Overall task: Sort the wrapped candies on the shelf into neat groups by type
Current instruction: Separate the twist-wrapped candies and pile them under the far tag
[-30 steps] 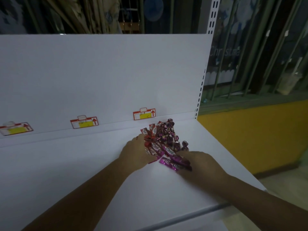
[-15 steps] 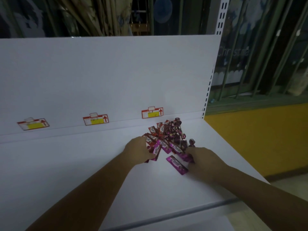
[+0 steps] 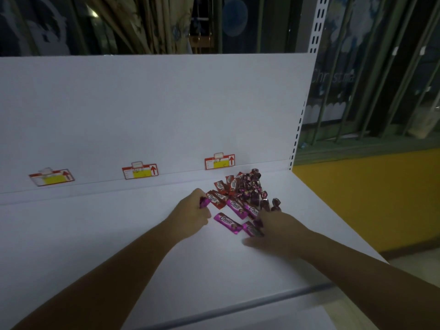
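Note:
A pile of wrapped candies (image 3: pixel 242 190) lies on the white shelf (image 3: pixel 95 234) near its back right corner. It mixes red Choco bars (image 3: pixel 215 198), purple Choco bars (image 3: pixel 227 222) and dark purple twist-wrapped sweets (image 3: pixel 276 204). My left hand (image 3: pixel 192 214) is at the pile's left edge and grips a purple bar (image 3: pixel 203 202) in curled fingers. My right hand (image 3: pixel 277 231) rests at the pile's near right side, fingertips pinching a purple bar (image 3: pixel 252 229) against the shelf.
Three red and yellow price tags (image 3: pixel 139 171) sit along the shelf's back panel (image 3: pixel 154 110). The shelf's right edge drops off beside a yellow wall (image 3: pixel 371 198). A metal rail (image 3: pixel 238 308) runs along the front edge. White shelf surface stretches to the left.
The view has shifted a little. One purple bar now lies apart in front of the pile. My left hand has drawn back with a purple bar, and my right hand has slid nearer.

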